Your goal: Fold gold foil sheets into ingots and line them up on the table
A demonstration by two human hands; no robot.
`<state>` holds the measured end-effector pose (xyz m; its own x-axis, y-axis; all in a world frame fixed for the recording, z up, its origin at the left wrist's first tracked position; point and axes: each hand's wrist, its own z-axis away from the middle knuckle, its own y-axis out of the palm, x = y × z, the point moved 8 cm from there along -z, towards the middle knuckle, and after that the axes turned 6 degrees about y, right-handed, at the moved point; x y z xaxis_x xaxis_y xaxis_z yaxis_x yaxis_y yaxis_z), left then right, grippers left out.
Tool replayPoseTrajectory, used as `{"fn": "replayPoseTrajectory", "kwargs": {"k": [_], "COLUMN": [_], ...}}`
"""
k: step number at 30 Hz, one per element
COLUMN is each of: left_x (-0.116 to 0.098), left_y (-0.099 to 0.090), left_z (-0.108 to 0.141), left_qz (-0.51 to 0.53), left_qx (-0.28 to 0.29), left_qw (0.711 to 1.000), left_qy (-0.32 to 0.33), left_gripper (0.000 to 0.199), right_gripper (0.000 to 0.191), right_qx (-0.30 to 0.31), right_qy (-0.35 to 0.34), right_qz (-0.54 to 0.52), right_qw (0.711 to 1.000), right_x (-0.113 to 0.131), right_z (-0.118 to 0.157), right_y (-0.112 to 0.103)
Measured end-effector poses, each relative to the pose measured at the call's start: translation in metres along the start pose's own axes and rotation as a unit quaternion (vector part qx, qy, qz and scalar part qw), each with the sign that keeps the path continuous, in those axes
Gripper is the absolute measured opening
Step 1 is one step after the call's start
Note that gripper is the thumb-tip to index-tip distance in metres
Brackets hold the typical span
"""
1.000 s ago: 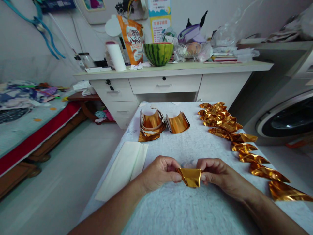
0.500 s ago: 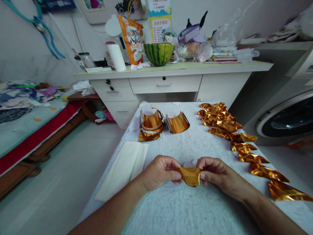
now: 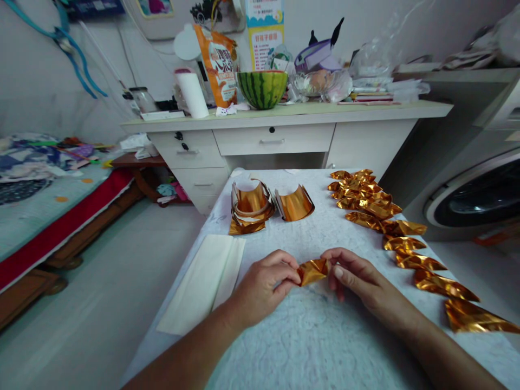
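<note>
A small folded piece of gold foil paper [image 3: 312, 272] is held just above the cloth-covered table. My left hand [image 3: 268, 281] pinches its left end between thumb and fingers. At the right end, my right hand [image 3: 357, 276] has its curled fingers loosely around the corner, the thumb standing slightly off the foil. Beyond my hands lie two stacks of curved gold foil sheets, a larger left stack [image 3: 251, 203] and a smaller right stack [image 3: 296, 203]. Several folded gold foil pieces [image 3: 406, 261] form an overlapping row along the table's right side.
White folded paper [image 3: 199, 281] lies at the table's left edge. Behind the table [image 3: 284, 341] stands a white desk [image 3: 274, 138] bearing a watermelon-patterned bowl [image 3: 262, 89] and an orange pouch [image 3: 219, 70]. A washing machine [image 3: 479, 189] is at right, a bed [image 3: 81, 200] at left.
The foil piece has been turned and lifted slightly away from me; it now shows a creased, pointed shape rather than a flat face. My right thumb has come off its face.
</note>
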<state>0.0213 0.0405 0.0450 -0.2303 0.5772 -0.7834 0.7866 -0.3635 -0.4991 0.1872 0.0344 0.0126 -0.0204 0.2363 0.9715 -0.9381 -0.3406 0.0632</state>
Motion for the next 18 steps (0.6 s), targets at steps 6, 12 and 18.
{"fn": "replayPoseTrajectory", "kwargs": {"k": [6, 12, 18], "left_x": [-0.007, -0.014, -0.020], "left_y": [0.010, 0.014, 0.009], "left_z": [0.003, 0.003, 0.004], "left_qz": [-0.147, -0.172, -0.076], "left_qx": [0.037, 0.053, 0.032], "left_qw": [0.987, 0.982, 0.996], "left_qy": [0.053, 0.054, 0.037], "left_gripper": [0.026, 0.030, 0.032], "right_gripper": [0.036, 0.034, 0.022], "right_qx": [-0.016, -0.072, -0.149], "right_qy": [0.012, -0.006, -0.056], "right_qz": [0.025, 0.052, 0.164], "right_qw": [0.999, 0.996, 0.974], "right_x": [-0.006, -0.010, -0.008], "right_z": [-0.003, -0.007, -0.004], "right_y": [0.005, 0.001, -0.007]}}
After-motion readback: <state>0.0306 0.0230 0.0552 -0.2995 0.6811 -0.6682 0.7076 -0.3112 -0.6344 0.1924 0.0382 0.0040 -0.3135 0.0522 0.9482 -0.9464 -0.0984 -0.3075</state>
